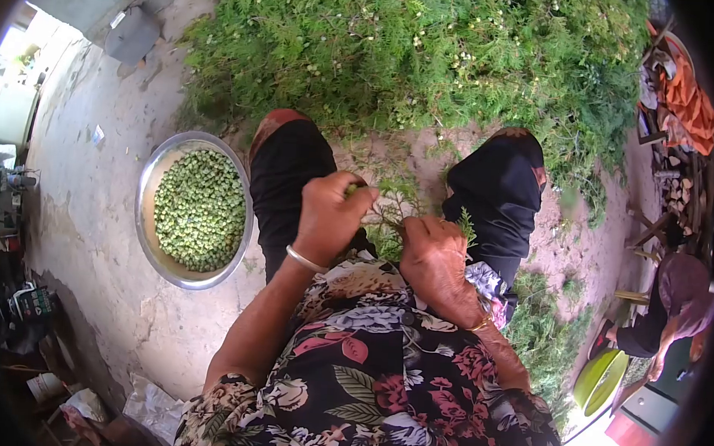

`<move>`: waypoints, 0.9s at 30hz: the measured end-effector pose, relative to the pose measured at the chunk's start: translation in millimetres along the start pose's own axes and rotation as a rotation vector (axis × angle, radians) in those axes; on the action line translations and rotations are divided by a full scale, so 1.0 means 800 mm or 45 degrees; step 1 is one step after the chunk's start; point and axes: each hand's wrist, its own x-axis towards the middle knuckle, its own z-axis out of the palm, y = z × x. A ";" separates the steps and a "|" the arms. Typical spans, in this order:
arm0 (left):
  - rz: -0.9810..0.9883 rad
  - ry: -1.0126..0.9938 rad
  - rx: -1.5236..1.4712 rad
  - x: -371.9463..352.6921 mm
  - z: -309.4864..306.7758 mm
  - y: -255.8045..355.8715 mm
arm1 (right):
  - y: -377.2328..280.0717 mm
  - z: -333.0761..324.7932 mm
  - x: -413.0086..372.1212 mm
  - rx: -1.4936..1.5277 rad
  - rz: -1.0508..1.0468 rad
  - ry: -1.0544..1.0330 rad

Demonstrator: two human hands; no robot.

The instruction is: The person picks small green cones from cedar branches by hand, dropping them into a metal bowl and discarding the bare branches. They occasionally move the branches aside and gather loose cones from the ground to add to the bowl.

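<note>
Over my lap, my left hand (pixel 333 217) is closed, thumb and fingers pinched at the twigs of an evergreen sprig (pixel 397 201). A bit of green, perhaps a small cone, shows in its curled fingers. Beside it, my right hand (pixel 435 256) is closed around the same sprig, and a green tip (pixel 466 226) sticks out past its knuckles. Left of my knee stands a metal basin (pixel 144 218) holding many small green cones (pixel 198 209).
A large heap of cut evergreen branches (pixel 400 54) lies in front of my knees, with more branches (pixel 551 317) at my right. Another person (pixel 679 300) sits far right near a yellow-green basin (pixel 601 383). Orange cloth (pixel 685 100) and stacked firewood (pixel 676 189) are behind.
</note>
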 end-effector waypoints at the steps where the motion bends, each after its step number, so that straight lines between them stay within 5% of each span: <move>1: -0.416 0.017 -0.531 0.003 -0.011 0.010 | 0.001 0.000 0.000 0.005 -0.003 0.000; 2: -0.831 0.038 -1.063 0.005 -0.021 0.013 | 0.003 0.000 0.000 0.053 0.022 -0.004; 3: -0.833 0.047 -1.059 0.007 -0.027 0.001 | 0.004 -0.001 -0.002 0.103 0.047 -0.009; 5: -0.934 0.179 -1.922 0.015 -0.040 -0.048 | 0.003 -0.003 -0.003 0.222 0.152 0.040; 6: -0.803 -0.040 -2.244 0.019 -0.053 -0.054 | 0.003 -0.004 -0.002 0.337 0.264 0.085; 9: -0.819 0.139 -2.329 0.017 -0.060 -0.044 | 0.004 -0.005 0.000 0.428 0.389 0.069; 10: -0.665 -0.074 -2.627 0.016 -0.060 -0.061 | 0.002 -0.006 0.002 0.428 0.396 0.046; 23: -0.499 0.078 -2.660 -0.008 -0.071 -0.034 | -0.005 -0.020 0.032 0.766 0.536 -0.028; 27: -0.539 0.122 -2.608 -0.014 -0.065 -0.021 | 0.009 -0.030 0.036 0.844 0.629 0.137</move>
